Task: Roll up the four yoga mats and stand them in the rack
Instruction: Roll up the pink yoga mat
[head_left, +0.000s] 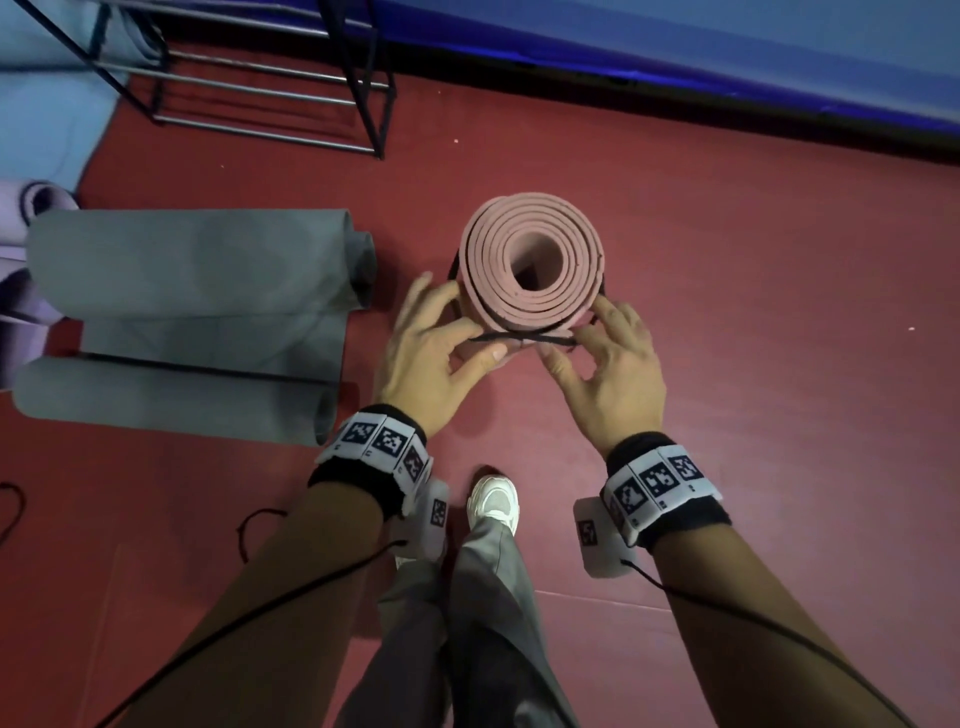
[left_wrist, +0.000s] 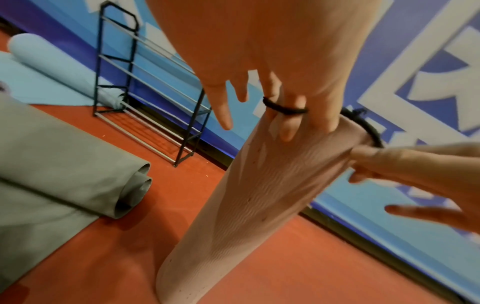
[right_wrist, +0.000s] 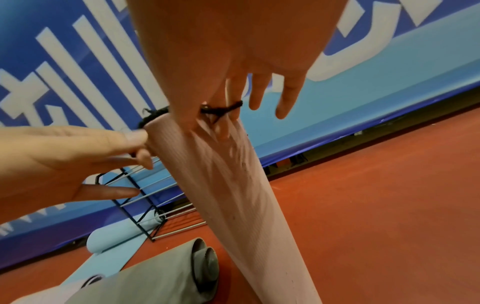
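Note:
A rolled pink yoga mat (head_left: 485, 260) stands upright on the red floor, seen from above in the head view. A black elastic band (head_left: 519, 339) stretches round its top end. My left hand (head_left: 467, 338) hooks the band over its fingers at the near left of the roll. My right hand (head_left: 587, 332) pulls the same band at the near right. The left wrist view shows the band (left_wrist: 283, 108) across my left fingers (left_wrist: 285, 127) against the mat (left_wrist: 259, 195). In the right wrist view it (right_wrist: 221, 108) crosses my right fingers (right_wrist: 226, 127). The black metal rack (head_left: 270, 98) stands at the back left.
A grey mat (head_left: 197, 270), rolled in from both ends, lies on the floor to the left. A light blue mat (head_left: 47, 130) lies beside and behind the rack, a lilac one (head_left: 21, 218) at the far left edge. A blue padded wall (head_left: 675, 47) runs behind. My shoe (head_left: 493, 499) is below the roll.

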